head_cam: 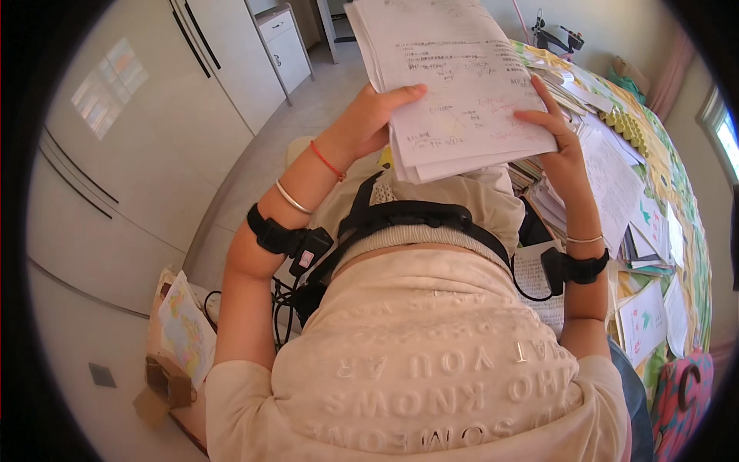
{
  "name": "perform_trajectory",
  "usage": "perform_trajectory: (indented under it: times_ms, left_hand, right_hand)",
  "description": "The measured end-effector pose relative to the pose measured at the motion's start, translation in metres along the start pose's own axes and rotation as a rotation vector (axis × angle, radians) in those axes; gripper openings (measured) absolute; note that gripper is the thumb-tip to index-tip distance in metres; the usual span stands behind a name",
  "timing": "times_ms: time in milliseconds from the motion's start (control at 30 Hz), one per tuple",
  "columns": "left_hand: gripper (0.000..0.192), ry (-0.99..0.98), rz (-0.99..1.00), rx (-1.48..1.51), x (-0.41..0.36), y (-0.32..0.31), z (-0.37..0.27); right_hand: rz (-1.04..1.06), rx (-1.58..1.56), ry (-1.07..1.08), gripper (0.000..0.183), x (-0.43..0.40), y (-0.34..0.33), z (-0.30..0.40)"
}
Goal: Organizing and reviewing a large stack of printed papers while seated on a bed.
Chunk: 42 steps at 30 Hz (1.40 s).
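Observation:
My left hand (378, 118) grips the left edge of a stack of paper sheets (444, 130), with its thumb lying on the top page. The right edge is held by my right hand (557, 130); its thumb and a finger show on the page and the rest of the hand is partly hidden. The sheets bear print and handwriting in dark and red ink. Their lower edges fan slightly apart above my lap. A red cord bracelet (326, 161) is on my left wrist, and black straps with small devices (312, 249) circle both arms.
Loose papers (609, 185) and notebooks (649, 248) cover the bed (690, 231) at the right, along with a yellow-green bumpy item (623, 131). White cabinets (156, 115) line the left. A cardboard box (167, 378) with a map-like sheet (187, 326) and black cables (282, 312) lie at lower left.

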State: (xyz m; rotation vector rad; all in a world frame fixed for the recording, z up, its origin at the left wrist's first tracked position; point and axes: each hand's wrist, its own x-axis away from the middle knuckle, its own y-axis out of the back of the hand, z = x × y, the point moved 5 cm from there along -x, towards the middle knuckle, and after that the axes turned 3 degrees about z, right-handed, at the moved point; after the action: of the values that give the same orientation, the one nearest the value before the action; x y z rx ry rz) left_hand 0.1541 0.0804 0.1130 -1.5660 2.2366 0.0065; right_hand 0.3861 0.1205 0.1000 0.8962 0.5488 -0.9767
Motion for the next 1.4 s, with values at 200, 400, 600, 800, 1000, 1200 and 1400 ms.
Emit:
perform_trajectory:
  times_ms: [200,400,600,800,1000,1200,1400]
  left_hand:
    - [0.038,-0.018,-0.014,-0.015,-0.001,0.004,-0.016]
    - [0.038,0.005,0.003,-0.122,-0.004,-0.013,0.007]
    - [0.042,0.322,0.136,-0.299,0.006,-0.021,0.044]
    - [0.035,0.229,0.427,-0.764,0.012,-0.025,0.087]
    - [0.035,0.265,0.429,-0.736,0.01,-0.015,0.091]
    - [0.034,0.296,0.427,-0.749,0.01,-0.015,0.094]
    - [0.033,0.272,0.414,-0.73,0.013,-0.015,0.092]
  right_hand:
    - [-0.196,-0.731,-0.115,0.057,-0.004,-0.003,0.021]
    - [-0.22,-0.45,-0.417,0.044,0.004,-0.004,0.017]
    - [-0.412,-0.35,-0.533,0.037,0.014,0.069,-0.041]
    - [-0.846,-0.44,-0.565,0.035,0.093,0.221,-0.1]
    - [-0.702,-0.205,-1.089,0.041,0.176,0.248,-0.146]
    - [-0.65,-0.072,-1.138,0.042,0.204,0.242,-0.165]
    - [-0.558,0.37,-1.324,0.057,0.206,0.259,-0.164]
